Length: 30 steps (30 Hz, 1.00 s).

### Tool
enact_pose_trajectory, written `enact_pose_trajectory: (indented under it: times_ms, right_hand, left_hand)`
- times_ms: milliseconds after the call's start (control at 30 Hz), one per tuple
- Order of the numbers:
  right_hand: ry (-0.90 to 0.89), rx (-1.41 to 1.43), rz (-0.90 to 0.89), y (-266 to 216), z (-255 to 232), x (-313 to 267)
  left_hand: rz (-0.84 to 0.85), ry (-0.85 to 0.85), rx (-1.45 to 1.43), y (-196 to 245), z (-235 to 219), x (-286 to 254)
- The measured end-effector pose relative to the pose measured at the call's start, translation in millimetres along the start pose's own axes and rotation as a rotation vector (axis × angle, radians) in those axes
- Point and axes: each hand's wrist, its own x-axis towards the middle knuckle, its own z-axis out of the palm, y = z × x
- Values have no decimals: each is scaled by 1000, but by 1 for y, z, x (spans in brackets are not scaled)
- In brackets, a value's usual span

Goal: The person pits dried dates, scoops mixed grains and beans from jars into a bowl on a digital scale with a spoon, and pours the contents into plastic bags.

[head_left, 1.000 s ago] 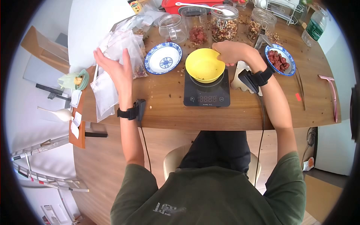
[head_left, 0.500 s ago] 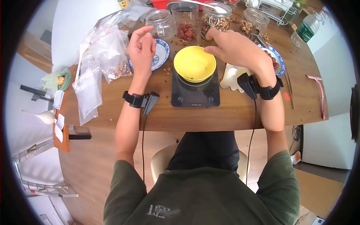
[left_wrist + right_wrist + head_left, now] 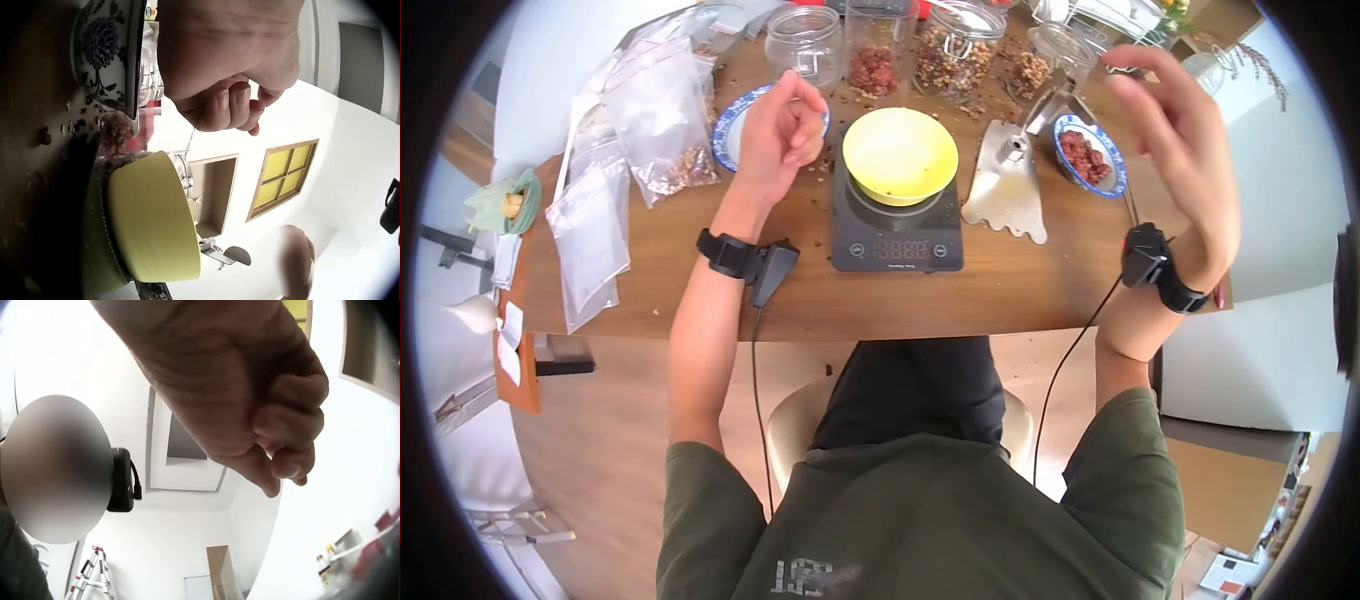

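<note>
My left hand (image 3: 778,140) hangs loosely curled over the right side of a blue-and-white plate (image 3: 733,130), holding nothing. To its right a yellow bowl (image 3: 900,155) stands on a black digital scale (image 3: 897,240), with a few small bits inside. In the left wrist view the bowl (image 3: 153,219) appears from the side, below the curled fingers. My right hand (image 3: 1190,150) is raised at the right of the table, bent and loosely curled around nothing. Left of it sits a blue-rimmed bowl (image 3: 1065,126) of dark red dried fruit (image 3: 1085,158).
Plastic zip bags (image 3: 650,110) lie at the left, one with bits in it. Behind stand an open glass jar (image 3: 805,50), a container of red pieces (image 3: 873,70) and a jar of mixed beans (image 3: 953,62). A silvery wavy-edged plate (image 3: 1008,195) lies right of the scale.
My right hand has left the yellow bowl's rim and moved away to the right. My left hand has come from over the bags to the plate, its spread fingers now curled.
</note>
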Motion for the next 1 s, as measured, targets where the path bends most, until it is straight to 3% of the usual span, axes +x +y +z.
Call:
enact_pose_trajectory:
  times_ms: [133, 200, 267, 333, 400, 467, 567, 633, 667, 733, 867, 967, 1000]
  right_hand:
    - [224, -89, 221, 32, -45, -11]
    - [235, -183, 318, 78, -63, -12]
    - [129, -262, 351, 146, -75, -19]
    - [-52, -358, 565, 195, -67, -32]
    - [-266, -540, 544, 251, -53, -50]
    - [-329, -522, 714, 246, -35, -63]
    - [-303, -479, 734, 256, -20, -74]
    - [-476, -442, 842, 267, -17, -73]
    - [-475, -445, 849, 265, -15, -77]
    - [-369, -464, 810, 261, -11, -78]
    - [-377, -395, 835, 268, -18, -80]
    - [-231, -260, 871, 266, -27, -84]
    - [-186, -227, 810, 259, -33, -83]
  left_hand:
    - [3, -16, -107, -1, -4, 2]
    - [15, -46, -144, -1, -6, 2]
    - [31, -82, -196, 0, -6, 3]
    - [41, -95, -210, 0, -6, 3]
    - [33, -76, -219, 0, -7, 3]
    - [39, -85, -213, -2, -8, 4]
    - [38, -70, -203, -3, -9, 4]
    - [35, -58, -199, -4, -9, 3]
    - [37, -51, -204, -4, -9, 3]
    - [47, -52, -209, -3, -9, 5]
    - [47, -65, -224, -3, -10, 5]
    - [51, -64, -235, -3, -11, 5]
    - [54, -61, -236, -4, -10, 5]
